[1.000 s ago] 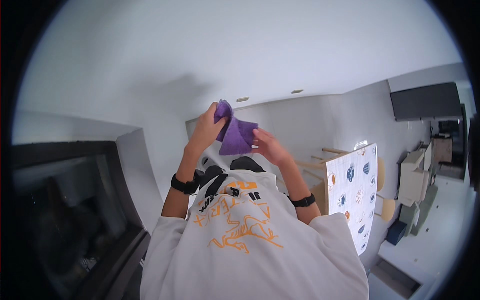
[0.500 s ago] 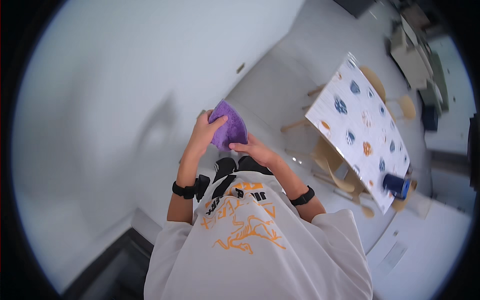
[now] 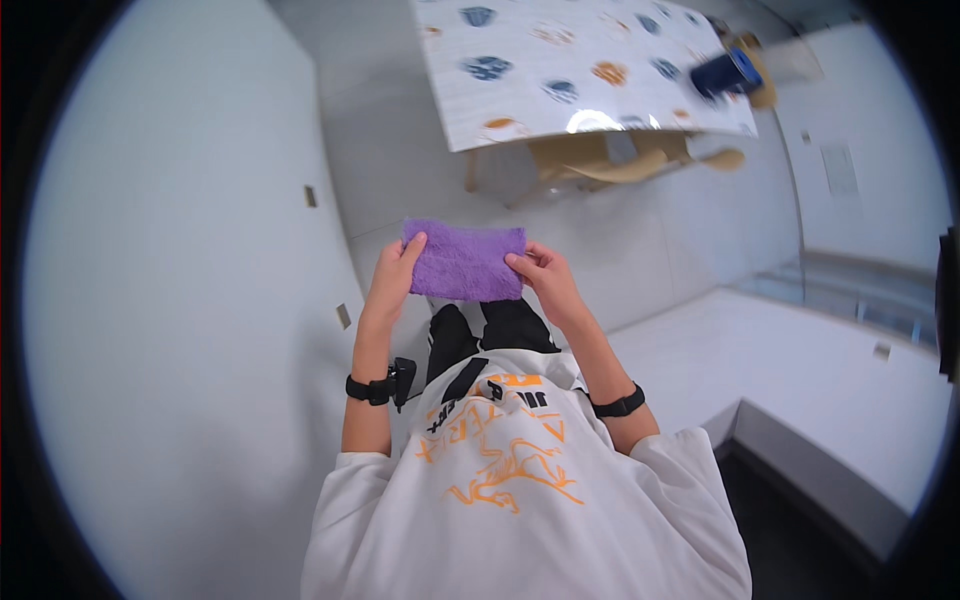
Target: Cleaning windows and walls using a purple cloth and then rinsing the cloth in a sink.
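Gripping the purple cloth [image 3: 466,263] by its left edge with the left hand [image 3: 391,270]; holding it aloft, short of the tabletop's [image 3: 530,85] near-left corner; pinching its right edge with the right hand [image 3: 547,275], presumably keeping it flat.

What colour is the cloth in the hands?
The cloth is purple, seen best in the head view.

Cloth [image 3: 465,265] purple; tablecloth [image 3: 580,52] white (blue, orange cup motifs); trousers [image 3: 455,332] black.
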Available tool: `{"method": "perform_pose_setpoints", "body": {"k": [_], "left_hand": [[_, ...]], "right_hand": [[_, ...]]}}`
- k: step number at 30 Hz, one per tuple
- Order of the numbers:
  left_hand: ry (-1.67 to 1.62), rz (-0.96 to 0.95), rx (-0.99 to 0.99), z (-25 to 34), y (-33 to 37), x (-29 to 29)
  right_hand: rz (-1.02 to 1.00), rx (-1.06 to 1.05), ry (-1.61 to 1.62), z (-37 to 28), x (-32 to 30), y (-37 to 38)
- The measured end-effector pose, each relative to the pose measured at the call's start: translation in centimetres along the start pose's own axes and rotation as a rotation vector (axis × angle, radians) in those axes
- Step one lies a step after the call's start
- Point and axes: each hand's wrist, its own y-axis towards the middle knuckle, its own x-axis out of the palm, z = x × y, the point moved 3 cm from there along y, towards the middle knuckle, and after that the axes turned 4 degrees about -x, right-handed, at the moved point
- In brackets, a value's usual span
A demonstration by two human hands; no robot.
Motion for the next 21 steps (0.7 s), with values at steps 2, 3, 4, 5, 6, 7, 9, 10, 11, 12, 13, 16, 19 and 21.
{"method": "perform_pose_setpoints", "body": {"k": [2, 3, 4, 5, 6, 7, 9, 10, 11, 12, 13, 16, 19, 21], "left_hand": [[-0.010, -0.065, -0.004, 0.6, 0.8, 3.4], [0.012, -0.098, -0.012, 0.6, 1.2, 5.2], [0.058, -0.102, -0.034, 0.5, 1.4, 6.9], [0.104, -0.111, -0.045, 0.8, 1.9, 9.0], [0.128, -0.136, -0.038, 0.8, 2.4, 10.8], [0.108, -0.189, -0.064, 0.8, 2.9, 12.8], [0.111, -0.262, -0.099, 0.7, 3.5, 17.3], [0.107, -0.268, -0.105, 0.7, 3.7, 19.6], [0.107, -0.271, -0.103, 1.0, 4.1, 21.9], [0.133, -0.301, -0.101, 0.6, 4.8, 24.0], [0.129, -0.336, -0.081, 0.1, 5.9, 25.9], [0.154, -0.421, -0.079, -0.1, 6.6, 33.2], [0.185, -0.518, -0.093, -0.6, 7.5, 41.7], [0.219, -0.601, -0.112, -0.1, 7.7, 46.5]], "right_hand": [[0.139, -0.004, 0.112, -0.7, -2.3, -1.7], [0.174, -0.017, 0.129, -1.1, -3.6, -2.6], [0.234, -0.039, 0.178, -1.4, -4.8, -3.7], [0.294, -0.072, 0.223, -2.2, -6.4, -4.5], [0.315, -0.094, 0.240, -2.0, -8.0, -4.8], [0.361, -0.109, 0.252, -1.7, -10.0, -5.0], [0.432, -0.132, 0.282, -2.4, -13.6, -6.2], [0.459, -0.121, 0.266, -2.8, -15.4, -6.8], [0.482, -0.115, 0.253, -3.5, -17.0, -7.1], [0.509, -0.137, 0.271, -3.9, -18.7, -7.5], [0.506, -0.149, 0.290, -4.3, -20.5, -7.9], [0.594, -0.147, 0.214, -4.6, -26.8, -10.1], [0.598, -0.172, 0.347, -6.1, -32.4, -12.3], [0.624, -0.244, 0.415, -7.5, -35.1, -13.9]]}}
